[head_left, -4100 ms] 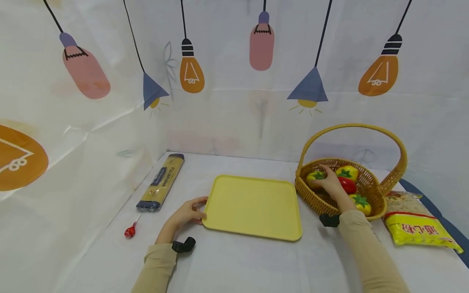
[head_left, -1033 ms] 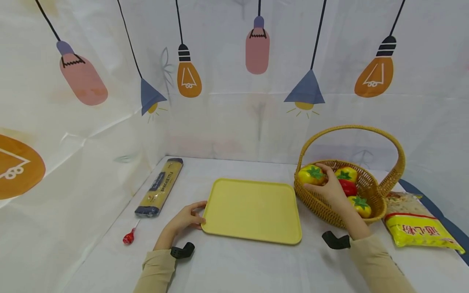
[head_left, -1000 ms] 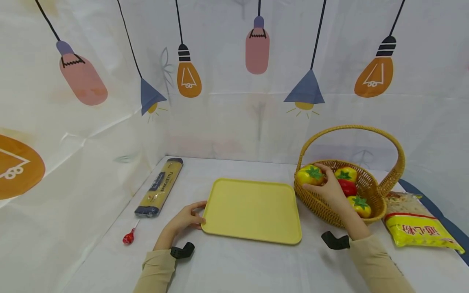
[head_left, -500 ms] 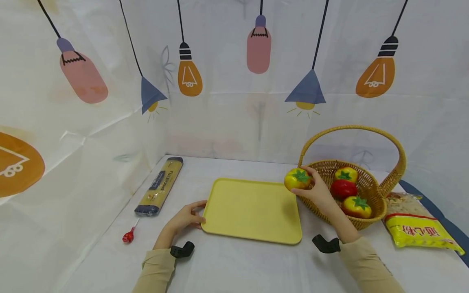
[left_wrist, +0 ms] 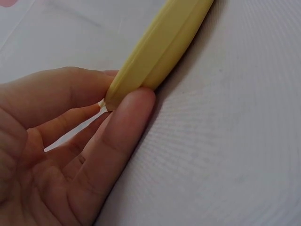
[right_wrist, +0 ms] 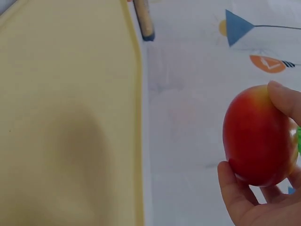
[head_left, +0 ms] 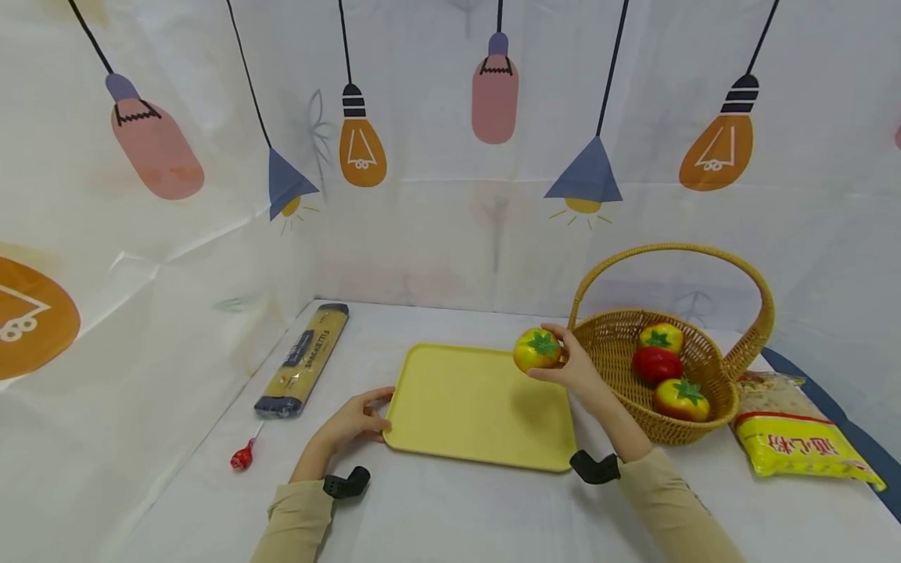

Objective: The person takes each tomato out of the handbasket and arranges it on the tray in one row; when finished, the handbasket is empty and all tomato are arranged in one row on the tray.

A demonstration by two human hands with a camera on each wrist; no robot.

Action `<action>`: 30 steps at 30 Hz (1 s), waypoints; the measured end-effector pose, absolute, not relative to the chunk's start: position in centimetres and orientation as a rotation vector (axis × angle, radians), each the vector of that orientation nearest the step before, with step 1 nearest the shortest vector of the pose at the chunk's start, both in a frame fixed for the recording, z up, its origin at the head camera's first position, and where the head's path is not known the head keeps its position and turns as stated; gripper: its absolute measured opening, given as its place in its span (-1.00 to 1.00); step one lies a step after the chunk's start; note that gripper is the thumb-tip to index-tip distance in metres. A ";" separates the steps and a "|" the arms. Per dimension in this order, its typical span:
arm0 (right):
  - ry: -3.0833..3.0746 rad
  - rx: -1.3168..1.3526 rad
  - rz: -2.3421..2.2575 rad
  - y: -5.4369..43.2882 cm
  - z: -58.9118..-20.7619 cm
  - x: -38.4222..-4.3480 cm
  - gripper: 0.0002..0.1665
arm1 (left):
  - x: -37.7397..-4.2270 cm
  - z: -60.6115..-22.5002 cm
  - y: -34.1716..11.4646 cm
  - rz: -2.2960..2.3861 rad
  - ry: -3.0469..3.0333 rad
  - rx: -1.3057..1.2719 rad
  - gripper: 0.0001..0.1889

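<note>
My right hand [head_left: 576,366] holds a yellow-and-red fruit with a green leafy top [head_left: 536,349] above the right part of a yellow tray [head_left: 464,407]. The right wrist view shows the fruit's red underside [right_wrist: 256,141], with thumb and fingers around it, apart from the tray. My left hand [head_left: 349,422] pinches the tray's left edge; in the left wrist view, the thumb [left_wrist: 129,117] lies on one side of the tray rim [left_wrist: 155,52] and fingers on the other. A wicker basket [head_left: 605,344] right of the tray contains a red fruit [head_left: 658,365] and two yellow-red fruits [head_left: 681,399].
The basket's tall handle [head_left: 676,249] arches over it. A bag with yellow-and-red print [head_left: 802,443] lies at the far right. Left of the tray are a spaghetti pack [head_left: 304,361] and a red lollipop [head_left: 242,455]. A printed white sheet [head_left: 436,227] hangs behind.
The right hand has lifted the yellow-red fruit out of the basket and carried it left over the tray. The left hand has stayed at the tray's edge.
</note>
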State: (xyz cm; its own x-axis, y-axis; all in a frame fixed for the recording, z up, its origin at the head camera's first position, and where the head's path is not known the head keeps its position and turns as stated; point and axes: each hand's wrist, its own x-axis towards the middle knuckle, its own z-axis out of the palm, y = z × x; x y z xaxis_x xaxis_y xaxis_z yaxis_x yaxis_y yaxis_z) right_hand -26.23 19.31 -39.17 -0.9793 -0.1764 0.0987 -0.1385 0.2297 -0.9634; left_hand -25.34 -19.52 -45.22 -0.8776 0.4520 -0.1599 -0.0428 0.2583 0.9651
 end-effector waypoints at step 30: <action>2.392 -0.389 -1.884 14.3 -40.9 -28.3 -0.03 | -25.4 -45.5 -19.5 1.664 2.130 0.390 -0.30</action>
